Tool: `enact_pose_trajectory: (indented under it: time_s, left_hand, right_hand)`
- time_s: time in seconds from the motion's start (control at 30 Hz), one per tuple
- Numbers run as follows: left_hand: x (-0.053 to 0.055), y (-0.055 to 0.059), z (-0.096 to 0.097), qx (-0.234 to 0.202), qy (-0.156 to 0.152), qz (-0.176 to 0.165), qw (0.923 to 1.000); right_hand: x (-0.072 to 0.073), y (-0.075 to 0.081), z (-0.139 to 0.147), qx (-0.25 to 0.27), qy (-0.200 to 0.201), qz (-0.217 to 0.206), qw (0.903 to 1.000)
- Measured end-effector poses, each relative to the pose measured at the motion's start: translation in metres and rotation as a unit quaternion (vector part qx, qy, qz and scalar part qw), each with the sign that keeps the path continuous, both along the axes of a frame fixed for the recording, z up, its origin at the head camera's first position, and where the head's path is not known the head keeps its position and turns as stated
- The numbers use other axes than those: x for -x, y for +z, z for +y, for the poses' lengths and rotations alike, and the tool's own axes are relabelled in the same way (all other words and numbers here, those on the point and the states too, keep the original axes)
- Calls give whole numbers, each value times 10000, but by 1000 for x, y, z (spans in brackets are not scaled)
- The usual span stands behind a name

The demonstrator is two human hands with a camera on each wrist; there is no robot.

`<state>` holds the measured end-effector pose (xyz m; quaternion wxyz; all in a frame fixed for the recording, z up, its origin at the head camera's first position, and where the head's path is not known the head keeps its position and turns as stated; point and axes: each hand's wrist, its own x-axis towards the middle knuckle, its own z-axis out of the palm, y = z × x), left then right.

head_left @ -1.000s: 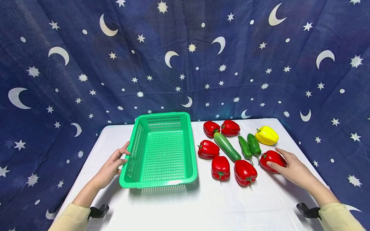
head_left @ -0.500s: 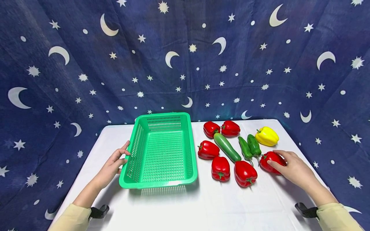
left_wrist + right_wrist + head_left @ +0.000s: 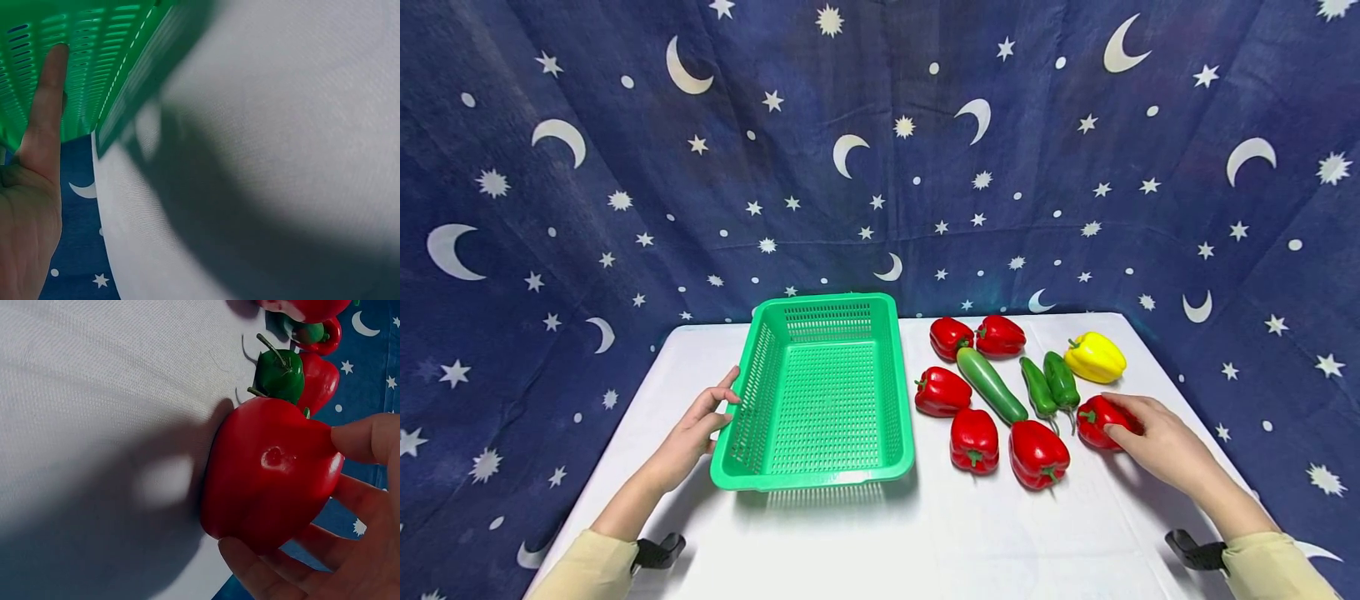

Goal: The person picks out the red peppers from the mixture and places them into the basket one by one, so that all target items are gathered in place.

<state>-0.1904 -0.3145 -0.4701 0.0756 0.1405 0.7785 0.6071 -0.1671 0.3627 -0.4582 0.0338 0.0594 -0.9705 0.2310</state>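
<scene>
My left hand (image 3: pixel 688 437) holds the left rim of a green plastic basket (image 3: pixel 820 478), fingers over the edge. In the left wrist view, one finger (image 3: pixel 47 106) lies along the basket's slotted outer wall (image 3: pixel 94 37). My right hand (image 3: pixel 1161 437) grips a red bell pepper (image 3: pixel 1096 421) at the right of the vegetables. The right wrist view shows the thumb and fingers spread round that pepper (image 3: pixel 269 475), its blossom end facing the camera. Just behind it lie two green peppers (image 3: pixel 1037 387), and farther back a yellow bell pepper (image 3: pixel 1096 357).
Several other red bell peppers (image 3: pixel 974 440) lie between the basket and my right hand, around a green zucchini (image 3: pixel 991 385). A white cloth covers the table (image 3: pixel 955 542). Behind it hangs a dark blue curtain (image 3: pixel 880 167) with moons and stars.
The fingers of my right hand have moved slightly left and closed more round the red bell pepper, which has turned a little. My left hand and the basket have stayed put.
</scene>
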Motion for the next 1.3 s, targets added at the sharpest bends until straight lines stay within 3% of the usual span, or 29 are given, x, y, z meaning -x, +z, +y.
enact_pose_trajectory:
  time_s: [0.4, 1.1, 1.3]
  left_hand:
    - [0, -2, 0, 11, 47, -3, 10000]
    - [-1, -1, 1, 75, 118, -4, 9999]
    - [-1, -1, 1, 22, 98, -41, 9999]
  right_hand:
    - [-2, -6, -3, 214, -91, 14, 9997]
    - [0, -9, 8, 1049, 335, -376, 9932]
    - [0, -11, 11, 1165, 378, -288, 9920]
